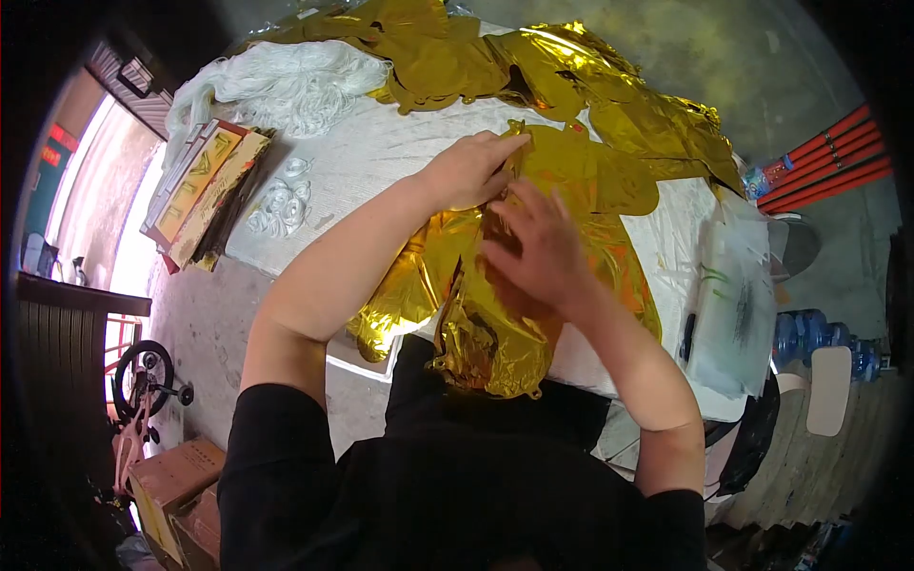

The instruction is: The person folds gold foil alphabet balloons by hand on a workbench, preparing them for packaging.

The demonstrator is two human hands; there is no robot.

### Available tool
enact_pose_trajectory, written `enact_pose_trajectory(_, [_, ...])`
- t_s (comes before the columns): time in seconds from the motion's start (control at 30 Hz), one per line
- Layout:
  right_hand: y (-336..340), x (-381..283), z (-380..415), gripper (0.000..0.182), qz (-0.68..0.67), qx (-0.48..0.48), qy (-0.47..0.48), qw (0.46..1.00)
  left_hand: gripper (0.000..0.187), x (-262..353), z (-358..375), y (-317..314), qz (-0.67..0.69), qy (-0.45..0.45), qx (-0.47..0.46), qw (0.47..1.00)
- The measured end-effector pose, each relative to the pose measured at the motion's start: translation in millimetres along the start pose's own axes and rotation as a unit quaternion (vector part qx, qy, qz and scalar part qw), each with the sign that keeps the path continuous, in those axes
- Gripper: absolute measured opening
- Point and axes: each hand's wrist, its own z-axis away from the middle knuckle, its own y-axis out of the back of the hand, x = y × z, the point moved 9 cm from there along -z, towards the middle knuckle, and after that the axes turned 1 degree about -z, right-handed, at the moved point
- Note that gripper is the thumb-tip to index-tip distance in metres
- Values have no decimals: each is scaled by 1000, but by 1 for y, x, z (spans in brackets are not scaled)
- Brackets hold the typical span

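Both hands on the gold foil balloon [495,314] at the near tabletop [381,152] edge: left hand [471,169] pinches its far top, right hand [535,249] presses flat mid-body. Long axis runs away from the person, lower end hanging over the edge. Right hand nearer.

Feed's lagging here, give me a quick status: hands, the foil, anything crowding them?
Left hand and right hand both pressed on the gold foil balloon at the table edge. Grip unclear. More gold foil piled beyond; nothing between the hands.
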Motion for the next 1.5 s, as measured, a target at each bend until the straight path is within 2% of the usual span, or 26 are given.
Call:
enact_pose_trajectory(0.13, [-7, -14, 5, 62, -13, 56, -24, 998, 56, -3, 0, -5, -15, -21, 16, 1000])
enact_pose_trajectory(0.27, [-12, -9, 6, 61, -16, 18, -34, 999, 53, -4, 1, -3, -7, -34, 61, 998])
enact_pose_trajectory(0.33, [-14, -6, 7, 59, -17, -7, -36, 999, 52, 4, 2, 6, -25, -71, 106, 992])
enact_pose_trajectory(0.47, [-18, -2, 10, 58, -9, -10, -31, 999, 47, 24, 2, 35, -78, -91, 101, 988])
enact_pose_trajectory(0.53, [-19, 0, 9, 59, -15, -45, -43, 998, 40, 15, 10, 22, -148, 37, -146, 977])
enact_pose_trajectory(0.67, [-22, -3, 7, 62, -13, -14, -47, 999, 36, 17, 52, 34, -131, 34, -154, 979])
enact_pose_trajectory(0.77, [-22, -10, 9, 65, -3, -19, -48, 999, 38, 26, 81, 33, -76, 5, -116, 990])
enact_pose_trajectory(0.83, [-24, -12, 12, 66, 1, -31, -35, 999, 38, 32, 95, 36, -88, -34, -33, 995])
enact_pose_trajectory(1.07, [-19, -10, 19, 66, -2, -41, -15, 999, 42, 29, 103, 35, -69, -16, -25, 997])
enact_pose_trajectory(1.17, [-20, -11, 17, 66, -4, -43, -20, 999, 38, 32, 101, 39, -63, -13, -19, 998])
enact_pose_trajectory(1.23, [-20, -9, 18, 66, -22, -43, -25, 999, 30, 48, 97, 47, -50, -70, 17, 996])
enact_pose_trajectory(1.33, [-9, -2, 17, 64, -9, -12, -19, 1000, 24, 55, 94, 37, 4, -91, -10, 996])
enact_pose_trajectory(1.5, [4, 8, 26, 67, 2, -8, -12, 1000, 23, 62, 94, 28, 15, -131, -12, 991])
